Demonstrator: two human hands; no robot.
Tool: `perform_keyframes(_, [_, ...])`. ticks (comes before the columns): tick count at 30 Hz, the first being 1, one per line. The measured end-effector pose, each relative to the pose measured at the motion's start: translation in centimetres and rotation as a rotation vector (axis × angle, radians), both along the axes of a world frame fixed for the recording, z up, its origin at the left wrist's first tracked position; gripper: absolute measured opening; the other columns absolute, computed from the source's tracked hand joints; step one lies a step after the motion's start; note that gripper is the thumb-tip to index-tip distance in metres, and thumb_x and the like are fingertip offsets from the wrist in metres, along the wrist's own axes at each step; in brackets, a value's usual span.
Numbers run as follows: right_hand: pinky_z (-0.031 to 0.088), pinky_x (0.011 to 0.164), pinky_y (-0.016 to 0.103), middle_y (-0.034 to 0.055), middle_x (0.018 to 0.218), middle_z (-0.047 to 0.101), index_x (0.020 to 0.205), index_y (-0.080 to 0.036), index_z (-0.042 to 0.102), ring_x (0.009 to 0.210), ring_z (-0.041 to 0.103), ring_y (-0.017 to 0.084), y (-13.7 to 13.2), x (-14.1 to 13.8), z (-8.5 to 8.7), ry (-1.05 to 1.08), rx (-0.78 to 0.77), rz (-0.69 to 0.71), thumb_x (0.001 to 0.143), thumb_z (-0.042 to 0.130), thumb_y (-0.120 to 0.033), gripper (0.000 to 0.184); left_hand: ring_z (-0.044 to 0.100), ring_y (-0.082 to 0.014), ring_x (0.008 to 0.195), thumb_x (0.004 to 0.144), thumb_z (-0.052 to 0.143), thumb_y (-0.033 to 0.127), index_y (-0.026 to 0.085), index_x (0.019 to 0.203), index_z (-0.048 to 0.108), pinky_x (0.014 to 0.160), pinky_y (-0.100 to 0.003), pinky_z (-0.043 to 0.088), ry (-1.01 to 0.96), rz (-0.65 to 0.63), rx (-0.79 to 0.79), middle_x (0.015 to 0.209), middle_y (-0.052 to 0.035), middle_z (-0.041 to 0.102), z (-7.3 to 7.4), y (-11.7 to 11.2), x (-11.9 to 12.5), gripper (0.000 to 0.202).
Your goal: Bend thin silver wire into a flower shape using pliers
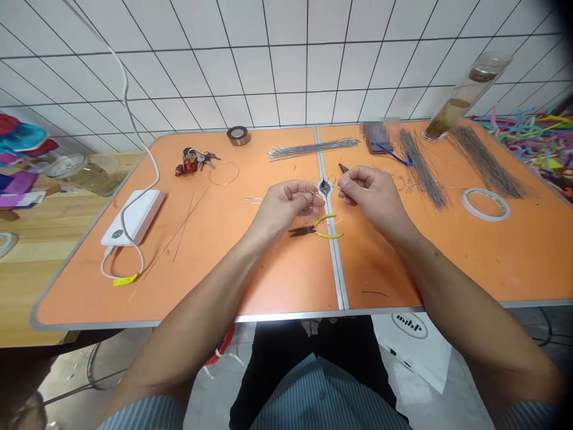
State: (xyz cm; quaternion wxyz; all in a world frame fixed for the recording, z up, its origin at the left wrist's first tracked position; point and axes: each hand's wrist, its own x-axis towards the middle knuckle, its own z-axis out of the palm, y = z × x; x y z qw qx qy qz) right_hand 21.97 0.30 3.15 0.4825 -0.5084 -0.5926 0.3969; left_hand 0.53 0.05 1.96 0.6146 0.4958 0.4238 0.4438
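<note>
My left hand (290, 206) is closed, its fingertips pinching a piece of thin bent wire (308, 203) with small loops. Across the table's seam, my right hand (373, 194) pinches fine wire between thumb and forefinger; most of that wire is hidden or too thin to follow. Just below the hands lie pliers with yellow handles (329, 235), their dark jaws pointing left. A dark pointed tip (343, 168) shows behind my right fingers, its other end hidden. Between the hands sits a dark diamond-shaped opening in a metal fitting (324, 187) on the seam.
Bundles of straight wire (313, 149) lie at the back and right (423, 170). Around them are a tape roll (239, 135), keys (203, 158), a white ring (486, 204), a tilted glass tube (465, 98) and a white power bank (134, 218) with a cable.
</note>
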Motion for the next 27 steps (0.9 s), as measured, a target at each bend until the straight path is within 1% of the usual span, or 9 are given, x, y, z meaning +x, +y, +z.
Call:
perform_keyframes(3, [0.052, 0.069, 0.031, 0.0023, 0.077, 0.073, 0.077, -0.023, 0.067, 0.068, 0.061, 0.015, -0.1, 0.0, 0.0, -0.048, -0.034, 0.032, 0.091, 0.079, -0.032, 0.021, 0.075, -0.0141, 0.072, 0.089, 0.078, 0.021, 0.016, 0.097, 0.077, 0.076, -0.027, 0.061, 0.030, 0.034, 0.041, 0.085, -0.0069, 0.083, -0.1, 0.1, -0.1, 0.010])
perform_keyframes(6, [0.053, 0.075, 0.034, 0.0038, 0.090, 0.077, 0.090, -0.022, 0.074, 0.080, 0.067, 0.018, -0.1, -0.1, -0.2, -0.115, 0.003, 0.074, 0.091, 0.078, -0.032, 0.011, 0.070, -0.0126, 0.066, 0.090, 0.076, 0.020, 0.016, 0.095, 0.078, 0.069, -0.025, 0.057, 0.054, 0.027, 0.064, 0.077, -0.0050, 0.080, 0.0, 0.0, -0.1, 0.007])
perform_keyframes(8, [0.053, 0.079, 0.035, 0.0050, 0.098, 0.078, 0.099, -0.022, 0.077, 0.088, 0.070, 0.021, -0.2, -0.3, -0.4, -0.130, 0.037, 0.116, 0.091, 0.078, -0.034, 0.014, 0.067, -0.0118, 0.062, 0.090, 0.073, 0.017, 0.015, 0.092, 0.077, 0.067, -0.025, 0.056, 0.066, 0.004, 0.076, 0.073, -0.0041, 0.077, 0.2, -0.1, 0.1, 0.005])
perform_keyframes(9, [0.053, 0.079, 0.035, 0.0052, 0.099, 0.079, 0.100, -0.022, 0.078, 0.089, 0.070, 0.021, -0.3, -0.4, -0.5, -0.130, 0.043, 0.140, 0.092, 0.078, -0.035, 0.016, 0.067, -0.0116, 0.061, 0.090, 0.072, 0.016, 0.015, 0.092, 0.076, 0.067, -0.025, 0.055, 0.068, -0.008, 0.083, 0.072, -0.0038, 0.077, 0.2, -0.2, 0.2, 0.005])
perform_keyframes(12, [0.051, 0.075, 0.033, 0.0044, 0.091, 0.076, 0.091, -0.021, 0.076, 0.083, 0.067, 0.019, -0.4, -0.7, -0.8, -0.141, 0.036, 0.184, 0.092, 0.076, -0.035, 0.015, 0.067, -0.0117, 0.062, 0.090, 0.072, 0.015, 0.015, 0.093, 0.074, 0.067, -0.025, 0.056, 0.060, -0.017, 0.088, 0.072, -0.0034, 0.077, 0.2, -0.3, 0.4, 0.004])
perform_keyframes(14, [0.048, 0.071, 0.032, 0.0036, 0.086, 0.074, 0.087, -0.020, 0.075, 0.079, 0.064, 0.018, -0.4, -0.8, -0.9, -0.159, 0.040, 0.185, 0.091, 0.074, -0.034, 0.015, 0.068, -0.0120, 0.063, 0.090, 0.074, 0.016, 0.016, 0.090, 0.071, 0.068, -0.025, 0.057, 0.055, -0.009, 0.076, 0.074, -0.0041, 0.078, 0.1, -0.3, 0.4, 0.003])
perform_keyframes(18, [0.044, 0.067, 0.030, 0.0031, 0.082, 0.071, 0.085, -0.019, 0.073, 0.076, 0.061, 0.017, -0.3, -0.9, -1.2, -0.175, 0.071, 0.164, 0.091, 0.072, -0.033, 0.015, 0.069, -0.0119, 0.062, 0.091, 0.076, 0.019, 0.017, 0.082, 0.068, 0.067, -0.025, 0.058, 0.052, 0.002, 0.077, 0.074, -0.0052, 0.078, -0.3, -0.3, 0.5, 0.013])
perform_keyframes(21, [0.042, 0.065, 0.030, 0.0032, 0.081, 0.071, 0.084, -0.019, 0.072, 0.073, 0.060, 0.017, -0.2, -1.0, -1.4, -0.173, 0.070, 0.163, 0.090, 0.072, -0.032, 0.014, 0.068, -0.0118, 0.060, 0.090, 0.074, 0.015, 0.016, 0.080, 0.069, 0.065, -0.024, 0.058, 0.037, 0.006, 0.102, 0.071, -0.0043, 0.077, -0.5, -0.2, 0.5, 0.011])
perform_keyframes(27, [0.043, 0.066, 0.031, 0.0026, 0.080, 0.071, 0.083, -0.019, 0.072, 0.071, 0.059, 0.016, -0.4, -1.3, -1.5, -0.161, 0.055, 0.159, 0.089, 0.072, -0.031, 0.013, 0.067, -0.0115, 0.058, 0.088, 0.074, 0.013, 0.016, 0.079, 0.068, 0.063, -0.024, 0.057, 0.033, 0.001, 0.142, 0.068, -0.0031, 0.076, -0.8, 0.0, 0.6, 0.011])
